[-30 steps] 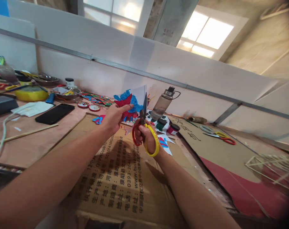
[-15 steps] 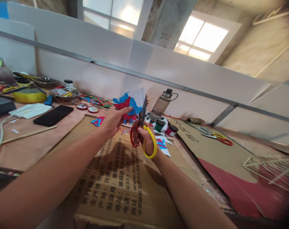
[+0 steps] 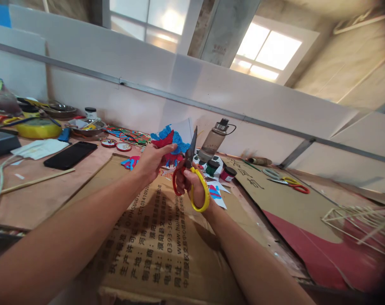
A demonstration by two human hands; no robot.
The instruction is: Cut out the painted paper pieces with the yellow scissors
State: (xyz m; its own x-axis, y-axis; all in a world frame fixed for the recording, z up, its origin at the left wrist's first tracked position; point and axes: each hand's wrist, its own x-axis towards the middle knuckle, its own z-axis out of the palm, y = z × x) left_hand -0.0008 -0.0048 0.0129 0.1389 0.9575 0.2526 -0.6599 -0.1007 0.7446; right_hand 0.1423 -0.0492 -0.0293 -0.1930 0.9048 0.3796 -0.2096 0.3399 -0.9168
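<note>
My left hand [image 3: 154, 160] pinches a piece of white paper [image 3: 185, 127] painted in blue and red, held up over the printed cardboard [image 3: 148, 245]. In my right hand [image 3: 192, 185] are scissors [image 3: 205, 190] with one red and one yellow handle. Their blades point up and lie at the right edge of the painted paper; whether the paper is between them is hard to tell. A smaller red and blue piece [image 3: 129, 162] lies on the cardboard left of my left hand, and a painted scrap [image 3: 215, 192] lies beyond my right wrist.
A bottle [image 3: 213, 140] and two paint jars [image 3: 228, 174] stand behind my right hand. At the left are a black phone [image 3: 70, 155], a yellow round container [image 3: 39, 127] and a metal bowl. More scissors [image 3: 289, 184] and a thin stick frame [image 3: 360, 220] lie at the right.
The scissors and my right hand have shifted very slightly, and the blades tilt a little more to the right. My left hand holds the painted paper in almost the same place.
</note>
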